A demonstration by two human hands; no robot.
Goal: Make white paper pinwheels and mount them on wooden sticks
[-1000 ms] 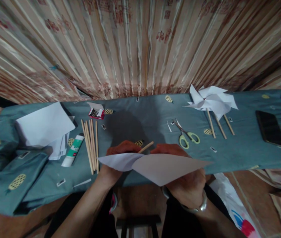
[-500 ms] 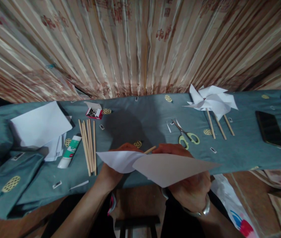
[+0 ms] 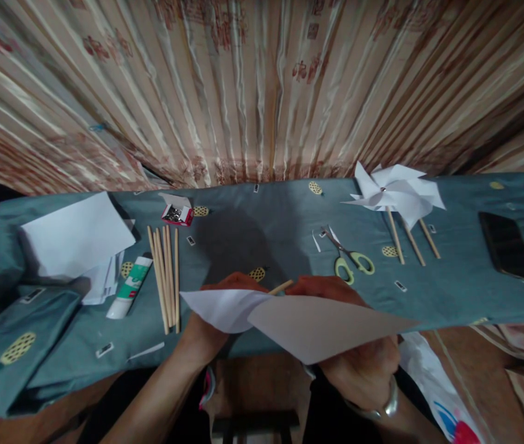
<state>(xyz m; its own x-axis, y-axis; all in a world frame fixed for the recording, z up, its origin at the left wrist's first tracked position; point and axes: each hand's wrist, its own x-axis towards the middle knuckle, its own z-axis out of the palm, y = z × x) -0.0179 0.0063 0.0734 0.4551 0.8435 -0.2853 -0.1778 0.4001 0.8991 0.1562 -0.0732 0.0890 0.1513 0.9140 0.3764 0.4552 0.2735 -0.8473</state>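
A white paper pinwheel (image 3: 326, 327) is held up between my two hands over the table's front edge, its folded blades turned towards me. My left hand (image 3: 203, 339) is closed at its left side, fingers mostly behind the paper. On the right, my right hand (image 3: 366, 370), with a silver bangle at the wrist, grips the pinwheel from behind and below; the blade covers most of its fingers. The end of a wooden stick (image 3: 282, 287) sticks out behind the paper, between the hands. Which fingers press on the stick is hidden.
Left on the table (image 3: 243, 240): paper sheets (image 3: 76, 231), a glue tube (image 3: 131, 287), several wooden sticks (image 3: 164, 277), an open red box of small metal pieces (image 3: 177, 214). Right: scissors (image 3: 347, 253), finished pinwheels (image 3: 400, 191), a dark phone (image 3: 508, 245). A curtain (image 3: 243, 92) hangs behind.
Hands and pinwheel keep almost the same pose. The whole view has shifted slightly, so things appear a little lower in the picture.
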